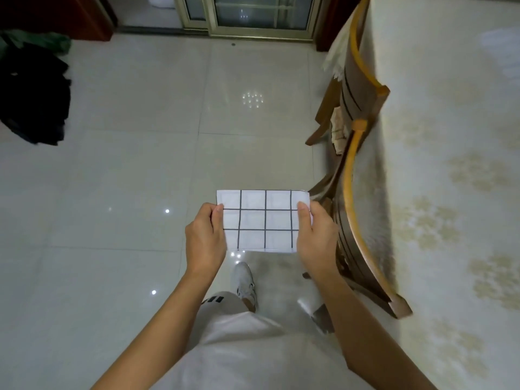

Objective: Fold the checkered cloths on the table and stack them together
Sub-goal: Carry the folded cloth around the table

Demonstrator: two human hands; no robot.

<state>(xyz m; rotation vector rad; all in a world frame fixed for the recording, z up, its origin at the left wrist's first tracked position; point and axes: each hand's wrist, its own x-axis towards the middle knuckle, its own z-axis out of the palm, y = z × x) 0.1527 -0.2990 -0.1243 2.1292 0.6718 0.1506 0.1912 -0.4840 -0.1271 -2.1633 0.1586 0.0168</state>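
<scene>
Holding the folded cloth [264,220] in the air, left hand [204,237] and right hand [316,235] pinch its sides; a loose pinch could let it fall open.

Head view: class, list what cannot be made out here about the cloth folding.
Head view:
the cloth: number of layers, hidden beneath its top face.
left hand, right hand: fingers hidden behind the cloth.
table: cut off by the right edge; any stack unseen.
dark heap at left: too dim to identify.
</scene>
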